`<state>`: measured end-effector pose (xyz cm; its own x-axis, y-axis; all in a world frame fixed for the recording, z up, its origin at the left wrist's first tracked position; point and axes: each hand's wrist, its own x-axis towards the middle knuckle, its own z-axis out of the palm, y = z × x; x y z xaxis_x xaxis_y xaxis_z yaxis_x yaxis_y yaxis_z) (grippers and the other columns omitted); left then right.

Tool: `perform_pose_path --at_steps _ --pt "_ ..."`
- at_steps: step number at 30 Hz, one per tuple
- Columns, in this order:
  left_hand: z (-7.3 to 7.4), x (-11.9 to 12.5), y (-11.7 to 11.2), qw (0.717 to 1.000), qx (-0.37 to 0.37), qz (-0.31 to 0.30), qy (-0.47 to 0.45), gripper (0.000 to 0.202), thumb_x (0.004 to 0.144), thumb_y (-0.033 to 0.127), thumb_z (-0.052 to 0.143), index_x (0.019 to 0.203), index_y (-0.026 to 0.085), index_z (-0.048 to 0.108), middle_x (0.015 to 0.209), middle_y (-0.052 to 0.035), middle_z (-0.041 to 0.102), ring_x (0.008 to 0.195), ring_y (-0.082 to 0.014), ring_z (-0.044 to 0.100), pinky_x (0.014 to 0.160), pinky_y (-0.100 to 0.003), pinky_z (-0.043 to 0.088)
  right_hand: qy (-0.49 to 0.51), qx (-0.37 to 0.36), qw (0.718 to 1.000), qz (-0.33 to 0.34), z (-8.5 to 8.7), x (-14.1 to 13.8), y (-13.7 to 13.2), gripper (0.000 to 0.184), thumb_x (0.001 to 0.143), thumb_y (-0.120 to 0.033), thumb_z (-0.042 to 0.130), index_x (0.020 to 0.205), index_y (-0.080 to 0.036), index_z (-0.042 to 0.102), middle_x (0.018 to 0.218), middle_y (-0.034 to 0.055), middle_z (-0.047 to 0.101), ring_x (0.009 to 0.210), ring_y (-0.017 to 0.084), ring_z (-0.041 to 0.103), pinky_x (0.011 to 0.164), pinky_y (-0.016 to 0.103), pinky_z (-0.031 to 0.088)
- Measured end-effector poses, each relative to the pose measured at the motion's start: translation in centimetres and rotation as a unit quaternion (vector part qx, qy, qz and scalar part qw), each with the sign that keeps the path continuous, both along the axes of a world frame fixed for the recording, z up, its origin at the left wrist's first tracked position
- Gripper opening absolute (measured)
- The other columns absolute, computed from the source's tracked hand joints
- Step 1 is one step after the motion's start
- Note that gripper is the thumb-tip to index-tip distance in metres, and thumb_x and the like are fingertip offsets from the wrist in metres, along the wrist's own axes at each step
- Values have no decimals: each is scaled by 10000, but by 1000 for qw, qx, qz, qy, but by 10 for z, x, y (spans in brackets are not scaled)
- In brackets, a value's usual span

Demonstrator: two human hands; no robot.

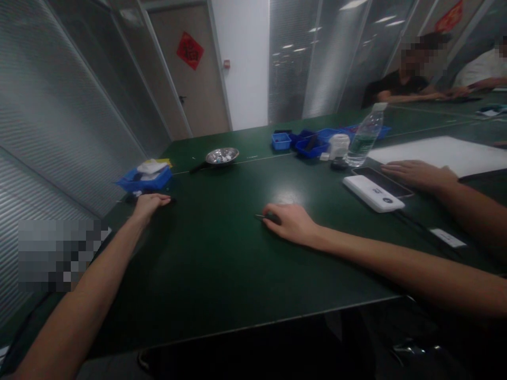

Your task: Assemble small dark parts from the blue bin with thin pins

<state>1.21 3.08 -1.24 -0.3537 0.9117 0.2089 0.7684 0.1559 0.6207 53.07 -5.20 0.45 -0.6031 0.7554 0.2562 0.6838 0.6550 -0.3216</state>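
From the head view, I see the right hand [293, 222] curled around a slim dark-handled tool [272, 217], right of and nearer than the metal pan [222, 157], presumably leaving its tip free; that forearm rests low over the table [214, 274]. Left of the pan, the outstretched left hand [151, 203] pinches a small dark piece [173, 200], too blurred to name.

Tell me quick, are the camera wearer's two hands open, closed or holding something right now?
Left hand: fingertips drawn together; too blurred to tell whether it holds anything.
Right hand: closed, holding a small dark-handled, thin-tipped tool.
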Motion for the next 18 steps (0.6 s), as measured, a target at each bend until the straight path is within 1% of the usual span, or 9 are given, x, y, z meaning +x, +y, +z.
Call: perform_pose_path --at_steps 3,4,6,8,10,12,15,18 --pt "-2 3 -2 997 -4 47 -64 282 671 331 718 883 173 817 851 -98 783 823 -286 710 769 -400 574 1 1 1000 -1 -1 0 1 246 1000 -386 593 1171 -219 653 920 40 724 718 169 619 622 275 377" --pt "-2 4 -5 997 -7 46 -55 300 684 337 716 910 170 817 855 -94 780 823 -287 707 770 -397 567 1 1 1000 0 -1 0 1 245 999 -385 594 1169 -219 654 918 40 723 720 169 619 622 274 377" --pt "-1 6 -11 1000 -3 20 6 316 723 361 708 952 168 811 914 -95 774 858 -292 702 807 -401 555 0 1 1000 1 -2 0 1 245 997 -384 597 1169 -221 654 913 37 722 720 169 616 623 273 376" --pt "0 8 -18 995 26 -27 97 291 792 374 669 963 178 801 1028 -106 756 946 -300 684 888 -414 537 1 3 1000 4 -3 0 2 244 999 -387 592 1167 -221 654 918 36 723 714 167 610 622 276 374" --pt "0 12 -23 978 55 -77 185 273 869 351 594 968 184 786 1109 -119 722 1026 -305 647 959 -431 509 3 9 1000 5 -4 1 1 242 999 -390 590 1160 -221 653 928 36 722 711 166 608 618 278 370" --pt "-1 15 -26 958 68 -112 254 301 925 322 518 992 180 775 1129 -136 691 1063 -311 610 987 -446 492 2 10 1000 6 -4 1 1 238 996 -388 593 1158 -223 654 927 33 720 710 165 608 615 279 368" --pt "-5 19 -28 931 85 -129 332 350 969 306 455 1018 160 769 1135 -167 652 1092 -331 568 984 -461 487 1 7 1000 6 -2 0 0 245 993 -385 599 1168 -223 652 930 32 722 715 166 611 616 279 369" --pt "-6 21 -29 915 71 -131 375 369 978 276 431 1074 164 770 1139 -174 648 1085 -343 567 944 -459 503 -1 3 1000 6 0 0 -1 248 998 -382 591 1171 -215 654 940 39 725 731 170 618 620 279 372"
